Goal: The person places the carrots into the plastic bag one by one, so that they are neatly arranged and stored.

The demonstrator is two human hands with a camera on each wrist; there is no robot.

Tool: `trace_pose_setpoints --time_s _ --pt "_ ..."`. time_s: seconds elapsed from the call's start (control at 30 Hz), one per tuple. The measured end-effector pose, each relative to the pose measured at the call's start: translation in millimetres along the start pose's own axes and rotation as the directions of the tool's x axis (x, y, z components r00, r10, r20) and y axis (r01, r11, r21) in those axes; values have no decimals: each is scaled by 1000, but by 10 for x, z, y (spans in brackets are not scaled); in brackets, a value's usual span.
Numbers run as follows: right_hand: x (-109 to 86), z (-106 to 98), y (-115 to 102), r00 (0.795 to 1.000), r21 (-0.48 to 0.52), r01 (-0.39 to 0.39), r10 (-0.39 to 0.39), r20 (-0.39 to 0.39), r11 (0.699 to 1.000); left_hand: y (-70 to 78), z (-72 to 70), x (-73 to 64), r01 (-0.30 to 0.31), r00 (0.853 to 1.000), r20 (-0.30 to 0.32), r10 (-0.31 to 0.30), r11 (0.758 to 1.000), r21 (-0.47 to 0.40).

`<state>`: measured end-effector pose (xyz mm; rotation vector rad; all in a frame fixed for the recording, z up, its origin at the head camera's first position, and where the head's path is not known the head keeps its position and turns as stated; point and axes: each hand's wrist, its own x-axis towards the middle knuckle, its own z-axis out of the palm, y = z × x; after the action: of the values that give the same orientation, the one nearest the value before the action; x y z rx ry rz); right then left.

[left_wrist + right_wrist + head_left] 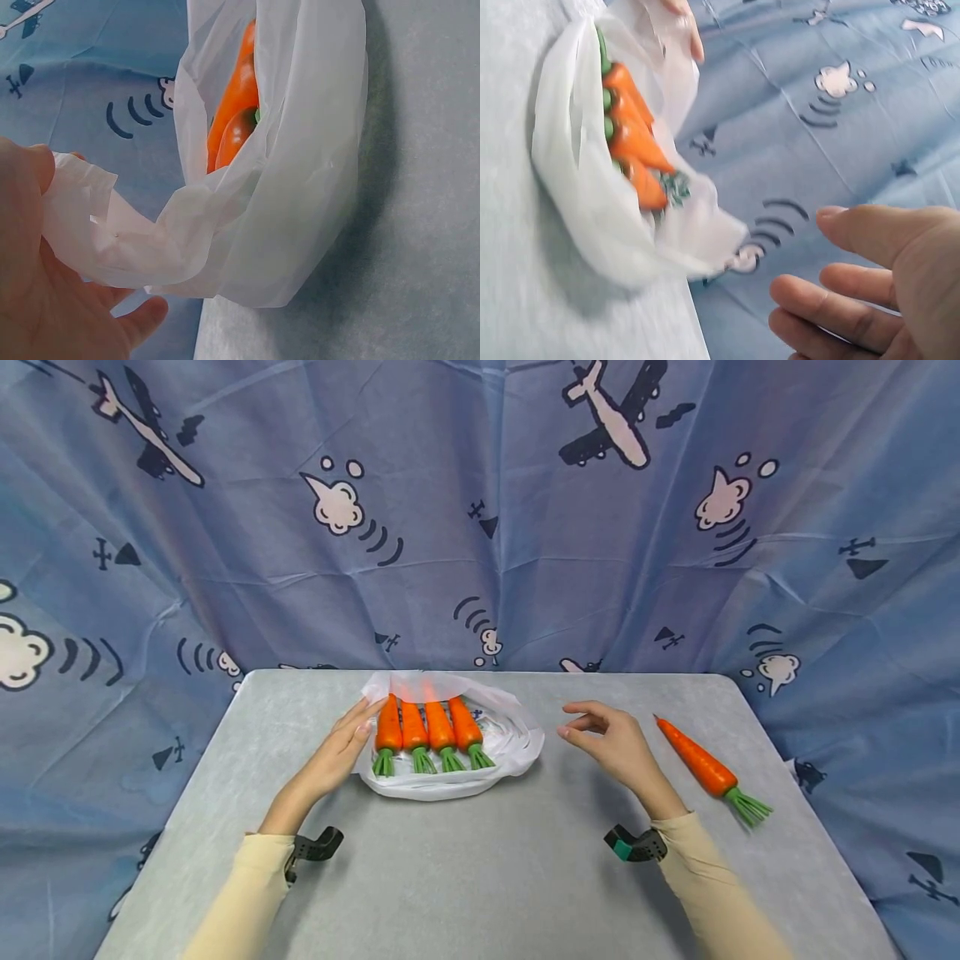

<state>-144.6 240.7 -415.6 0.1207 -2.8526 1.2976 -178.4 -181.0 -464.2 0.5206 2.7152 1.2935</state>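
Note:
At the left edge of a white plastic bag (450, 789), my left hand (341, 752) pinches the bag's rim. In the left wrist view the plastic lies between the thumb and a finger, while other fingers extend below. Inside the open bag, several orange carrots (438, 725) with short green stems lie side by side, stems toward me. My right hand (611, 743) hovers right of the bag, holding nothing, its thumb and fingers apart. Right of that hand, a single carrot (697, 758) lies on the table, tip pointing away and to the left.
A light grey table (480, 877) carries everything. Behind it hangs a blue curtain (450, 527) printed with planes and clouds, meeting the table's back edge close behind the bag. Each wrist wears a dark camera mount.

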Motion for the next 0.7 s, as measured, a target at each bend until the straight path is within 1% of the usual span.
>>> trace_pose_setpoints --time_s 0.2,0.33,0.53,0.7 --pt "-120 -240 236 1000 -4 -18 18 -18 1000 -1 -3 5 2 1000 -15 -2 1000 -3" --pt "-171 -372 369 999 -8 -15 15 -29 1000 -11 4 14 -1 1000 -8 1 1000 -2" --pt "-244 -572 562 997 -81 -37 31 -74 996 -19 17 26 -6 1000 0 6 1000 7" --pt "-282 -714 725 992 -102 -79 68 -103 992 -23 14 19 -4 1000 -5 4 1000 4"
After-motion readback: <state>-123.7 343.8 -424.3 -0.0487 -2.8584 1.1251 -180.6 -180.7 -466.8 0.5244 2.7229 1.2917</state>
